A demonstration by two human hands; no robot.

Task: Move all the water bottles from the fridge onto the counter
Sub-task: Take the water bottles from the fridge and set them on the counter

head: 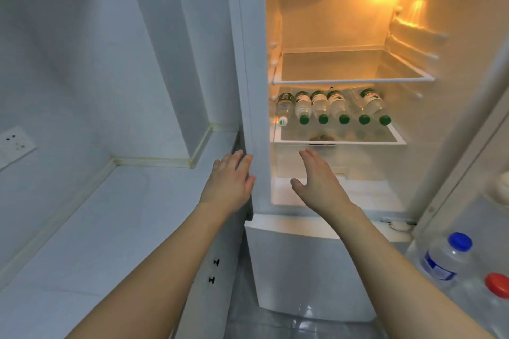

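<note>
At the open fridge (344,36): both hands are reaching in.
Progress: nothing is sitting on the tabletop (110,215) yet; every bottle remains.
Middle shelf (338,142): six water bottles (336,107) are lying capped-end outward.
Grip: left hand (231,181) and right hand (319,181) are spread, holding nothing.
Door rack: other bottles (446,259) are standing.
</note>
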